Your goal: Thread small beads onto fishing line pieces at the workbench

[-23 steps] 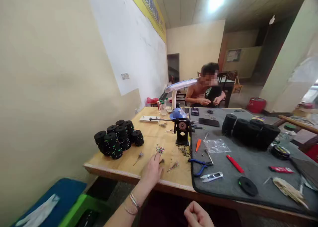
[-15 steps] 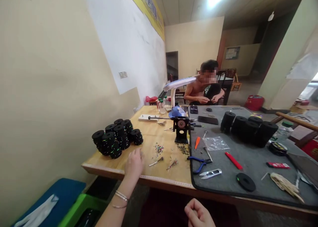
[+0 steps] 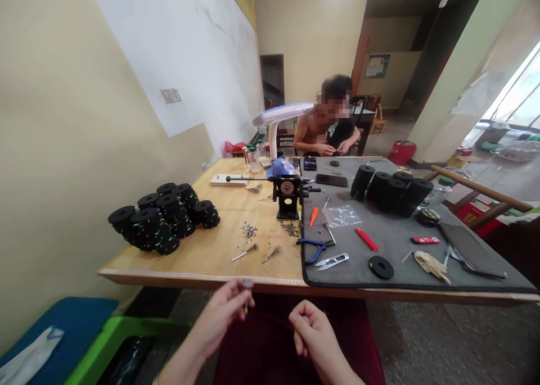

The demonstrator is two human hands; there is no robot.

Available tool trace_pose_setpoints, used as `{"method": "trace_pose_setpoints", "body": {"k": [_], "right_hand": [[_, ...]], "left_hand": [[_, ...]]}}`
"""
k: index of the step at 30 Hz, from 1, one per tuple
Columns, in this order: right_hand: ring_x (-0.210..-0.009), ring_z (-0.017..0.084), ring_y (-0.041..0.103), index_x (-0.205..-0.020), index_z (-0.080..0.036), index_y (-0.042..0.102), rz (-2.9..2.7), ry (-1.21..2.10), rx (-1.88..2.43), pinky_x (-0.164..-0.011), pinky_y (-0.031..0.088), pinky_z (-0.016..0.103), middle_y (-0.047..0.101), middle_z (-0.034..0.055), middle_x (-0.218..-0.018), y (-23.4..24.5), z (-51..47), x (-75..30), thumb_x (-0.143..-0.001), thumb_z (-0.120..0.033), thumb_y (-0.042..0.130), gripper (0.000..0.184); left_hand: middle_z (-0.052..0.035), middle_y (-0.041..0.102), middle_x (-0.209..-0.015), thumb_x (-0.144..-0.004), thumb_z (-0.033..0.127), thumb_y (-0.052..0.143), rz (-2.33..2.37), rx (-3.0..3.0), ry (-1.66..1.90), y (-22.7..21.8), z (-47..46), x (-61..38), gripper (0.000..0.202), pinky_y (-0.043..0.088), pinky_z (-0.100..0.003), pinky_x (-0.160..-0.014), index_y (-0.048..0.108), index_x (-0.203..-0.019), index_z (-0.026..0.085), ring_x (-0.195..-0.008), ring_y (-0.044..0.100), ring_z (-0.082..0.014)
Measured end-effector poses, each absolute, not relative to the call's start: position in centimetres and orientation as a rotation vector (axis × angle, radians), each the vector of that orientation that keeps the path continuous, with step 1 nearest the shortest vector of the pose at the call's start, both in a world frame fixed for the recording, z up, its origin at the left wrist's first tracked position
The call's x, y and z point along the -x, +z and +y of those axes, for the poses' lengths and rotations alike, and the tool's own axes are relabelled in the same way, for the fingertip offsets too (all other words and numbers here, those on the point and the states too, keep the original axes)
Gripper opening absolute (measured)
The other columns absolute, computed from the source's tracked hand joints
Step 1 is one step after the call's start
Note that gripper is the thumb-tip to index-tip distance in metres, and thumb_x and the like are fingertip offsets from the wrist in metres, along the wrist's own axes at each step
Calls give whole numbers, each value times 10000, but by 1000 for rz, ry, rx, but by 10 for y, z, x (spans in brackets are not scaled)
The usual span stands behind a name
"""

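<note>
My left hand (image 3: 225, 312) is in front of the table's near edge, over my lap. Its thumb and fingers pinch a small piece with a grey tip (image 3: 247, 284) and a bit of yellow below; its kind is unclear. To the right, apart from it, my right hand (image 3: 312, 331) is closed with its fingers curled in. Whatever those fingers hold, if anything, is hidden. On the wood beyond lie two small brush-like bundles (image 3: 244, 252) and a scatter of tiny coloured beads (image 3: 250, 230). Stacked black foam spools (image 3: 169, 212) with coloured bits stand at the left.
A black winding device (image 3: 287, 196) stands mid-table beside a lamp (image 3: 276, 121). On the grey mat (image 3: 337, 284) lie blue pliers (image 3: 316, 250), thread snips (image 3: 332, 261), a red stick-like tool (image 3: 366, 239) and a foam spool (image 3: 381, 267). Another person (image 3: 324, 126) sits across the table.
My left hand has come back from the tabletop toward my lap, now showing the small grey-tipped piece. My right hand has risen a little and stays closed. The view has tilted down and turned right.
</note>
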State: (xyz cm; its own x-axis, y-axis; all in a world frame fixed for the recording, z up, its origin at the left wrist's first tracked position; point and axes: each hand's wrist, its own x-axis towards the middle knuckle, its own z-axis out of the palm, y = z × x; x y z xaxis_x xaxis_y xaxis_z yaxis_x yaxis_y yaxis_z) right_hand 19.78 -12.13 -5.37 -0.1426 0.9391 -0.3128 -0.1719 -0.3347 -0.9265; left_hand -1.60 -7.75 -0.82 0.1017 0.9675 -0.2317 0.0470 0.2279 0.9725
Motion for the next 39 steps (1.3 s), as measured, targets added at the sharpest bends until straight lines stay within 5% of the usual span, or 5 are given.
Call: {"method": "trace_pose_setpoints", "body": {"k": [8, 39], "right_hand": [[-277, 36, 310, -703, -187, 483, -927, 1673, 1269, -327, 181, 159, 513, -81, -354, -49, -123, -198, -686, -587, 649, 434], [-283, 50, 362, -684, -182, 500, -1032, 1599, 1334, -323, 242, 161, 505, -79, -359, -51, -120, -198, -705, -519, 637, 365]], "left_hand": [[-10, 601, -735, -684, 253, 777, 957, -546, 797, -39, -127, -48, 244, 402, -206, -532, 633, -850, 146, -651, 572, -112], [-4, 580, -658, -744, 359, 707, 987, -887, 788, -42, -128, -56, 242, 415, -227, -497, 609, -806, 147, -593, 528, -128]]}}
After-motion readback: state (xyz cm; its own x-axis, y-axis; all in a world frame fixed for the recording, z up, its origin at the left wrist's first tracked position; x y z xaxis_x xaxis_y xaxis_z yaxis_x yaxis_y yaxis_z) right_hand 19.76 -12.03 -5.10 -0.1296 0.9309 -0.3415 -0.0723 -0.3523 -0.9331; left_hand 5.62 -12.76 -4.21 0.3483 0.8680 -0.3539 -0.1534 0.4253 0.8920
